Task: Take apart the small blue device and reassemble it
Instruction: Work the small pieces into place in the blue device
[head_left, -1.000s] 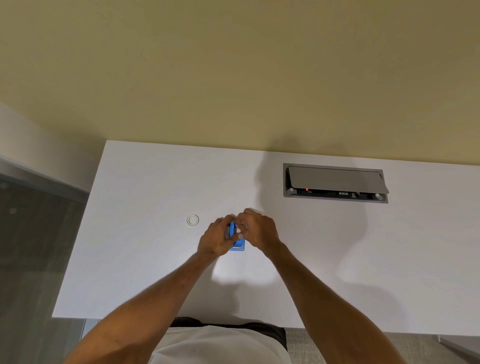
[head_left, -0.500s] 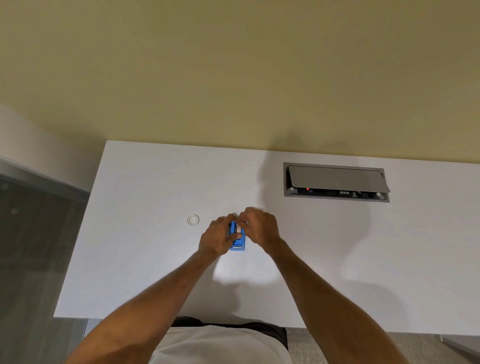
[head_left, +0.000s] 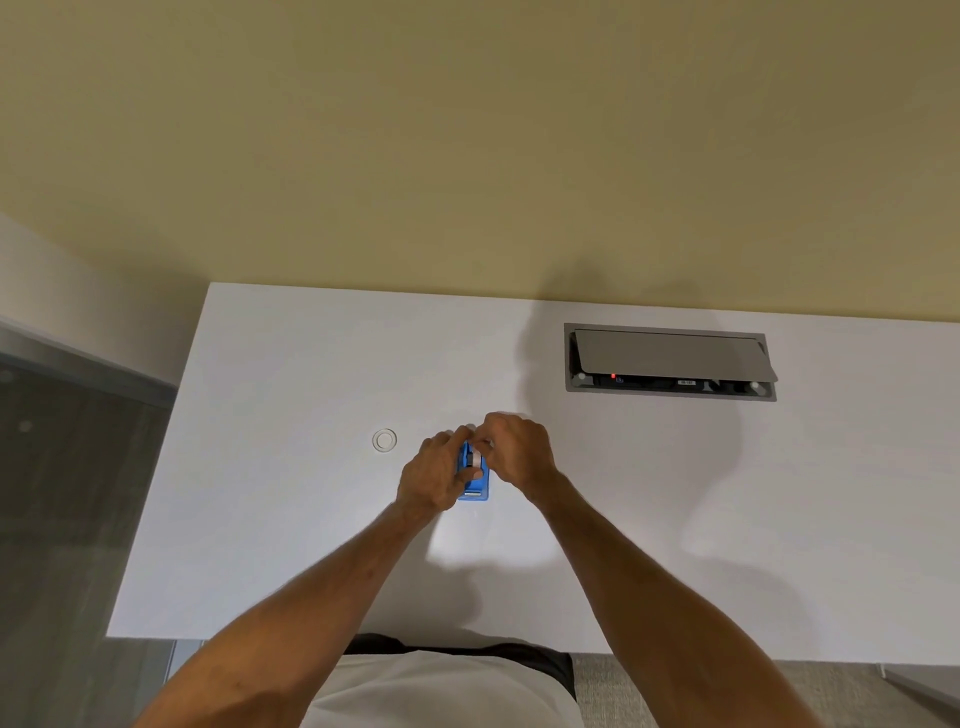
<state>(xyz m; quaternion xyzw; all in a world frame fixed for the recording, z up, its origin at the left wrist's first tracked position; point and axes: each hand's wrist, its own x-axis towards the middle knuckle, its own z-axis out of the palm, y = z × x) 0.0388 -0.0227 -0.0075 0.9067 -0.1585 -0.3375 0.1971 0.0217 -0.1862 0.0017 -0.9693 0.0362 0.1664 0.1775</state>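
Observation:
A small blue device (head_left: 475, 483) lies on the white table (head_left: 291, 467) in front of me. My left hand (head_left: 434, 475) grips its left side, thumb across the body. My right hand (head_left: 517, 452) is closed over the device's far end, its fingertips pinching a small white part (head_left: 475, 458) that sits in the blue body. The far end of the device is hidden under both hands.
A small white ring (head_left: 384, 440) lies on the table left of the hands. A grey cable box (head_left: 670, 361) with its lid propped up is set into the table at the back right. The table's left edge (head_left: 156, 499) drops to a grey floor.
Both hands stay on the device. The fingers of my right hand have shifted slightly over the white part. The device has not moved.

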